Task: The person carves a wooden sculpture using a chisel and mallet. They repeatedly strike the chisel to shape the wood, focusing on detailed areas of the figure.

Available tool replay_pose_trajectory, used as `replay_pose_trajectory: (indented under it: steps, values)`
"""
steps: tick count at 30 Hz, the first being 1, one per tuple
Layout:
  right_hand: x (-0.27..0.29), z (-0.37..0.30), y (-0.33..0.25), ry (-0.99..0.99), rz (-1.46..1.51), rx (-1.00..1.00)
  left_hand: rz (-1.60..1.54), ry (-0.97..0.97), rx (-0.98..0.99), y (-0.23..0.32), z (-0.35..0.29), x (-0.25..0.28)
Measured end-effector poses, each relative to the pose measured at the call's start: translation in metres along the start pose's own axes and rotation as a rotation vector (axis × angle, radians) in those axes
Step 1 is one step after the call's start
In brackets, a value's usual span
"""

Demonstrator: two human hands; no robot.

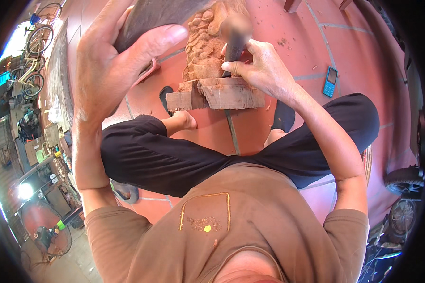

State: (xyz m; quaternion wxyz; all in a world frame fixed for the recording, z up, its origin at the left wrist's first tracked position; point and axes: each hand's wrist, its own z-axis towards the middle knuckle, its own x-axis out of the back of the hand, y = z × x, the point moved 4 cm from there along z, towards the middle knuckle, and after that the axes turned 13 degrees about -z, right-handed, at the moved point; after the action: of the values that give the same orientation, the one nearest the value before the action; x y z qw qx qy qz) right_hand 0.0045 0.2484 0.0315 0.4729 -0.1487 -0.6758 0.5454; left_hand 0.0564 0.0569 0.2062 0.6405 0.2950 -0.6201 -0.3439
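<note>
High at the left, close to the view, my left hand [101, 63] is wrapped round a thick dark mallet [151, 21], which runs out past the top edge. My right hand [264, 68] grips a chisel [236, 43] between thumb and fingers, upright over the carving. Its top end is blurred, and its lower tip cannot be made out. Beneath is a reddish-brown wood carving [200, 52] with rounded, lumpy relief and a rough block-like base [231, 93] toward me. The mallet is apart from the chisel.
My legs in black trousers [151, 151] are folded around the carving's near end. On the red tiled floor [307, 56] lie a blue keypad phone [331, 81] and wood chips. A fan [47, 231] and bicycles [33, 61] stand left; a wheel [403, 181] is at right.
</note>
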Motion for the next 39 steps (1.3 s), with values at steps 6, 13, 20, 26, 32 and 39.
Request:
replay_pose_trajectory:
  steps: [6,13,20,26,32,39]
  values:
    - [0.000,0.002,0.001,0.014,0.016,-0.024,0.160,-0.332,0.074,-0.010,0.003,-0.026]
    - [0.014,0.011,0.010,0.209,-0.058,-0.006,0.163,-0.182,-0.067,-0.018,0.001,-0.002]
    - [0.026,0.015,0.005,0.143,0.041,-0.061,0.091,-0.032,-0.081,-0.018,-0.014,0.006]
    - [0.007,0.012,-0.014,-0.010,-0.100,-0.015,0.062,-0.031,0.040,0.017,-0.007,0.006]
    - [0.000,0.020,-0.030,-0.022,-0.269,0.227,-0.159,0.018,-0.238,-0.001,-0.004,0.016]
    - [-0.001,0.026,-0.023,-0.130,-0.192,0.078,0.110,-0.165,0.037,-0.043,-0.011,-0.010]
